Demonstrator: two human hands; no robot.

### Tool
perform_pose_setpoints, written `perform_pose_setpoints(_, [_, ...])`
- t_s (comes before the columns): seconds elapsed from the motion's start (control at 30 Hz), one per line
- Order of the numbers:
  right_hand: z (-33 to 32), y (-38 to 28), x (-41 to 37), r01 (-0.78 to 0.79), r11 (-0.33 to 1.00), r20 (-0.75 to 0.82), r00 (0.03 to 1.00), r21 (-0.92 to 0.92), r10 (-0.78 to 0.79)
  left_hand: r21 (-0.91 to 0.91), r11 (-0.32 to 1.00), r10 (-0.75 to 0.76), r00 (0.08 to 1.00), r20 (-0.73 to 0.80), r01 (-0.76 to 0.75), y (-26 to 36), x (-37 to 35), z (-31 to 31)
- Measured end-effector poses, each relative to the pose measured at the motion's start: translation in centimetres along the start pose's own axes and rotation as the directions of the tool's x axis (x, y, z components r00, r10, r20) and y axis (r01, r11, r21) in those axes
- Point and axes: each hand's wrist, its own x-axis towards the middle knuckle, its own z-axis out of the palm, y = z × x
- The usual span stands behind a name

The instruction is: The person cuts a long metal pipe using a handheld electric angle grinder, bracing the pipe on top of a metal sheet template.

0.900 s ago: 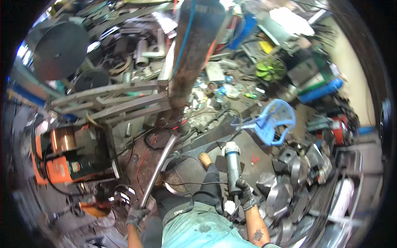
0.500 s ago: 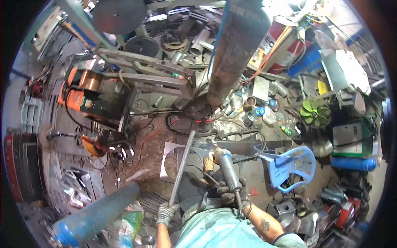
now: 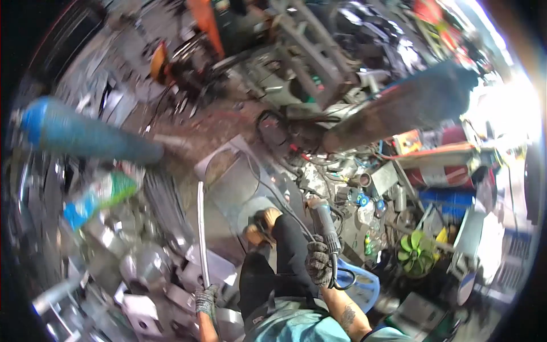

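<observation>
My left hand (image 3: pixel 206 299), in a grey knit glove, is closed around the lower end of a long metal tube (image 3: pixel 201 233). The tube points up and away over scrap pieces and sheet metal. My right hand (image 3: pixel 319 263), in a dark glove, grips the rear body of a grey angle grinder (image 3: pixel 326 225). Its head points away from me, and a black cord loops from its tail by my wrist. Below, a cut metal sheet (image 3: pixel 228 179) with round openings lies on the floor by my feet.
A blue gas cylinder (image 3: pixel 91 134) lies at left; another tall cylinder (image 3: pixel 399 105) is at upper right. A blue plastic chair (image 3: pixel 364 285) is beside my right arm, near a green fan (image 3: pixel 416 251). Metal offcuts (image 3: pixel 142 310) crowd the lower left. Cables cross the floor.
My view has turned left, so the surroundings have swung to the right and up. Both hands keep their hold on the tube and the grinder. The tube now stands more upright in view.
</observation>
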Motion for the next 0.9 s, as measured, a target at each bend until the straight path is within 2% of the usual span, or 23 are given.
perform_pose_setpoints(0.03, [0.2,0.1,-1.0,-0.067,0.996,-0.017,0.998,0.058,0.068,0.006,0.999,-0.034,0.999,-0.02,0.034,-2.3,-2.8,-0.2])
perform_pose_setpoints(0.07, [0.6,0.6,-0.8,0.006,1.0,-0.156,0.988,-0.017,-0.009,0.007,0.998,-0.055,0.998,-0.041,0.055,-4.3,-4.3,0.1])
perform_pose_setpoints(0.1, [-0.3,-0.6,-0.8,0.015,0.998,-0.25,0.968,-0.063,-0.03,-0.026,0.978,-0.206,0.978,-0.029,0.205,-5.7,-5.1,1.0])
perform_pose_setpoints(0.13, [-1.3,-1.8,-0.9,0.014,0.994,-0.342,0.938,-0.111,-0.051,-0.092,0.986,-0.144,0.989,-0.041,0.14,-10.1,-4.2,2.7])
perform_pose_setpoints(0.17, [-2.6,-4.6,-0.8,-0.117,0.954,-0.463,0.886,-0.276,-0.025,-0.149,0.976,-0.17,0.983,-0.074,0.158,-12.9,-4.8,4.5])
perform_pose_setpoints(0.23, [-5.0,-10.7,0.7,-0.34,0.815,-0.669,0.74,-0.47,-0.077,-0.284,0.937,-0.236,0.968,-0.088,0.203,-15.7,-3.6,9.7])
perform_pose_setpoints(0.27, [-7.2,-14.0,1.2,-0.389,0.804,-0.703,0.71,-0.451,-0.051,-0.322,0.917,-0.278,0.956,-0.098,0.234,-18.7,-2.5,12.1])
perform_pose_setpoints(0.3, [-10.3,-18.0,1.9,-0.502,0.692,-0.702,0.712,-0.519,-0.011,-0.343,0.91,-0.276,0.957,-0.085,0.232,-21.9,-1.2,14.5])
perform_pose_setpoints(0.33, [-13.4,-21.7,1.9,-0.547,0.632,-0.718,0.696,-0.549,-0.021,-0.347,0.908,-0.276,0.958,-0.072,0.235,-25.7,-0.4,16.5])
perform_pose_setpoints(0.37, [-16.5,-25.3,2.0,-0.59,0.569,-0.732,0.68,-0.573,-0.031,-0.281,0.944,-0.222,0.962,-0.159,0.171,-28.9,1.1,19.1])
perform_pose_setpoints(0.4, [-18.8,-29.3,1.8,-0.645,0.336,-0.714,0.685,-0.686,-0.142,-0.203,0.935,-0.314,0.945,-0.089,0.292,-25.8,1.0,20.2])
perform_pose_setpoints(0.43, [-20.5,-32.3,2.1,-0.694,0.078,-0.688,0.681,-0.716,-0.25,-0.265,0.918,-0.316,0.948,-0.032,0.297,-28.9,3.1,23.1])
perform_pose_setpoints(0.5, [-24.1,-37.1,4.7,-0.686,-0.431,-0.627,0.721,-0.586,-0.296,-0.371,0.882,-0.31,0.951,0.004,0.289,-34.1,9.9,29.1])
perform_pose_setpoints(0.57, [-25.5,-37.9,7.5,-0.803,-0.377,-0.669,0.594,-0.461,-0.448,-0.387,0.863,-0.332,0.942,0.051,0.325,-38.6,14.7,34.8])
perform_pose_setpoints(0.6, [-28.4,-40.8,8.0,-0.763,-0.563,-0.622,0.616,-0.318,-0.484,-0.403,0.852,-0.34,0.939,0.057,0.333,-40.9,17.2,37.5])
perform_pose_setpoints(0.63, [-30.6,-41.7,8.8,-0.636,-0.72,-0.542,0.723,-0.279,-0.428,-0.374,0.887,-0.3,0.954,-0.024,0.27,-42.7,19.6,40.2])
perform_pose_setpoints(0.67, [-32.5,-42.5,9.6,-0.483,-0.848,-0.462,0.816,-0.219,-0.346,-0.34,0.918,-0.25,0.963,-0.099,0.203,-43.9,22.2,43.0])
perform_pose_setpoints(0.7, [-34.2,-45.3,10.0,-0.356,-0.934,-0.414,0.856,-0.038,-0.309,-0.416,0.893,-0.215,0.975,-0.059,0.172,-46.2,25.2,46.0])
perform_pose_setpoints(0.73, [-36.8,-47.5,10.3,-0.251,-0.963,-0.412,0.871,0.093,-0.267,-0.428,0.888,-0.207,0.978,-0.042,0.169,-47.4,28.0,48.0])
perform_pose_setpoints(0.8, [-42.5,-51.1,11.0,-0.07,-0.965,-0.458,0.87,0.253,-0.183,-0.423,0.9,-0.196,0.964,-0.18,0.104,-49.1,33.2,51.1])
perform_pose_setpoints(0.83, [-44.7,-51.0,11.4,-0.041,-0.957,-0.455,0.874,0.286,-0.173,-0.384,0.909,-0.224,0.967,-0.125,0.161,-48.6,35.2,51.5])
perform_pose_setpoints(0.87, [-46.4,-50.8,11.3,-0.06,-0.951,-0.418,0.889,0.304,-0.189,-0.393,0.906,-0.213,0.971,-0.109,0.155,-51.5,38.4,53.7])
perform_pose_setpoints(0.9, [-48.0,-49.9,11.4,-0.08,-0.944,-0.38,0.902,0.32,-0.205,-0.265,0.964,-0.106,0.952,-0.286,0.028,-56.5,41.8,56.3])
